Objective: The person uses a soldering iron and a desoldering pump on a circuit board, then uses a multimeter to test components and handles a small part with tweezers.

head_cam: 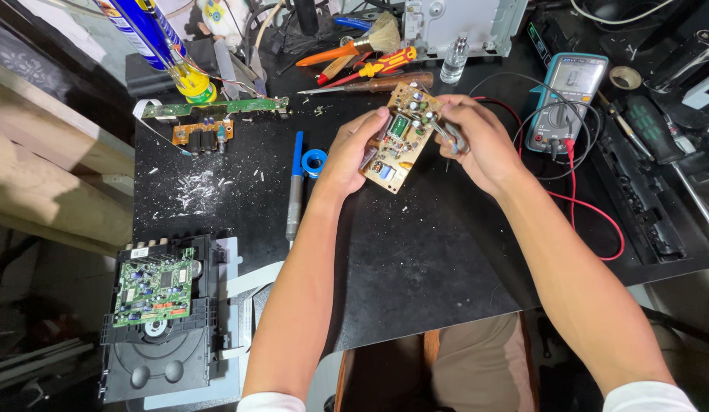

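Observation:
My left hand [353, 151] grips the left edge of a tan circuit board [401, 137] and holds it tilted above the black table [415, 252]. The board carries small capacitors and a green part. My right hand [474, 141] is at the board's right side, closed on a small grey metal tool [451, 137] whose tip sits against the components. Both forearms reach in from the bottom of the view.
A digital multimeter [564, 103] with red and black leads lies right. Screwdrivers [370, 72] and a brush [377, 38] lie behind. A blue-handled soldering iron [295, 187] and solder roll [314, 162] lie left. A disc drive with green board [156, 313] sits front left; spray can [152, 34] back left.

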